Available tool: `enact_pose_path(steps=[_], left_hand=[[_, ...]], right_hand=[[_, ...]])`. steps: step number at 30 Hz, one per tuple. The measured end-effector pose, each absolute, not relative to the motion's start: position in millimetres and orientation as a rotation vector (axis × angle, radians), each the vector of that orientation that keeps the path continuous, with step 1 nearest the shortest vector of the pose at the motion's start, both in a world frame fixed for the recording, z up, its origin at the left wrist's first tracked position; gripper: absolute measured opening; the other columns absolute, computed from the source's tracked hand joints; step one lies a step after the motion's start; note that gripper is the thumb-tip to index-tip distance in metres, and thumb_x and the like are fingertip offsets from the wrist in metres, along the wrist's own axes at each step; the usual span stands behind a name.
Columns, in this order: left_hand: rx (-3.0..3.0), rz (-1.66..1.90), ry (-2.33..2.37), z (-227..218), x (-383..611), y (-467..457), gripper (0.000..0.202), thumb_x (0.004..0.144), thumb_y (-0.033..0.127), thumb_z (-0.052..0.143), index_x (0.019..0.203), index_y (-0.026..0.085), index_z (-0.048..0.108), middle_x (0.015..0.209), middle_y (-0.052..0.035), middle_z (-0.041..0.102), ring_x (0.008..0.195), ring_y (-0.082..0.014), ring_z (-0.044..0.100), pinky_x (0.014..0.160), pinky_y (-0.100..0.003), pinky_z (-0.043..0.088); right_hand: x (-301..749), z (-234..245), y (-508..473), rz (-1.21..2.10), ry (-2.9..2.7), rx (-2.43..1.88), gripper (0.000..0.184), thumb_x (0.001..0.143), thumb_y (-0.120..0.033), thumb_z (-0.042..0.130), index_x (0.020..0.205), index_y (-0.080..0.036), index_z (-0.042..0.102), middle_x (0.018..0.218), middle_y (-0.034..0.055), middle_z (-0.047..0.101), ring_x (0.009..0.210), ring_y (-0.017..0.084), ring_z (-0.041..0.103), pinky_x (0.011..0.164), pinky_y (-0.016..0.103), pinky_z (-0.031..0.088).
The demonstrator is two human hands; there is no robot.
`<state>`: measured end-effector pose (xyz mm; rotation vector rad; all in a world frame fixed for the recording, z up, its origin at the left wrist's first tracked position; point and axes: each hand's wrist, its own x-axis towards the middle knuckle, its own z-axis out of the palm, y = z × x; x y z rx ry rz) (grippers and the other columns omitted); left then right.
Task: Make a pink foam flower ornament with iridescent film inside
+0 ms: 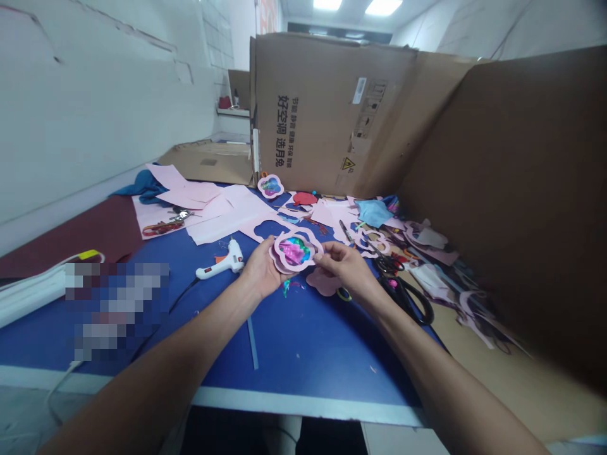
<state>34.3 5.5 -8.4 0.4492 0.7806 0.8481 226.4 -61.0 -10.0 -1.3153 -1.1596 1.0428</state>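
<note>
Between my hands, above the blue table, is a pink flower-shaped paper frame (298, 251) with shiny pink, blue and green material in its centre. My left hand (263, 270) grips it from the left and below. At its right edge the fingers of my right hand (342, 264) pinch the rim. Below the right hand a plain pink flower-shaped paper piece (324, 282) lies on the table, with a yellow ring-like handle (344, 294) beside it. To the left of my left hand rests a white hot glue gun (222, 261).
Pink paper sheets (190, 189) and keys (181, 215) lie at the back left. Another flower frame (270, 186) leans near the cardboard box (327, 114). Black-handled scissors (412, 300) and paper scraps (434, 278) lie on the right. A blue strip (252, 343) lies in front.
</note>
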Motion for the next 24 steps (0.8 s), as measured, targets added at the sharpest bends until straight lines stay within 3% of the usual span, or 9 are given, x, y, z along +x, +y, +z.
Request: enact_pose_path(steps=[6, 14, 24], left_hand=[[0.412, 0.894, 0.751, -10, 36, 5, 0.034, 0.107, 0.032, 0.052, 0.128, 0.012, 0.071, 0.103, -0.0151, 0.082, 0.083, -0.0248, 0.079, 0.077, -0.04, 0.067], [0.39, 0.919, 0.761, -9, 38, 5, 0.03, 0.106, 0.028, 0.055, 0.122, 0.01, 0.073, 0.098, -0.0139, 0.082, 0.082, -0.0244, 0.08, 0.076, -0.039, 0.068], [0.362, 0.964, 0.813, -8, 39, 8, 0.022, 0.105, 0.015, 0.056, 0.119, 0.011, 0.072, 0.086, -0.0095, 0.081, 0.067, -0.0184, 0.077, 0.07, -0.032, 0.068]], right_hand=[[227, -11, -62, 1.051, -1.158, -1.329, 0.045, 0.068, -0.058, 0.092, 0.083, -0.021, 0.071, 0.068, 0.0002, 0.07, 0.057, 0.013, 0.055, 0.057, 0.028, 0.044], [229, -8, -63, 1.202, -1.029, -1.25, 0.046, 0.065, -0.055, 0.096, 0.073, -0.021, 0.068, 0.067, -0.0023, 0.065, 0.056, 0.01, 0.052, 0.055, 0.025, 0.042], [231, 3, -67, 1.27, -0.954, -1.183, 0.05, 0.058, -0.054, 0.101, 0.077, -0.02, 0.068, 0.07, -0.0026, 0.064, 0.055, 0.009, 0.051, 0.051, 0.022, 0.042]])
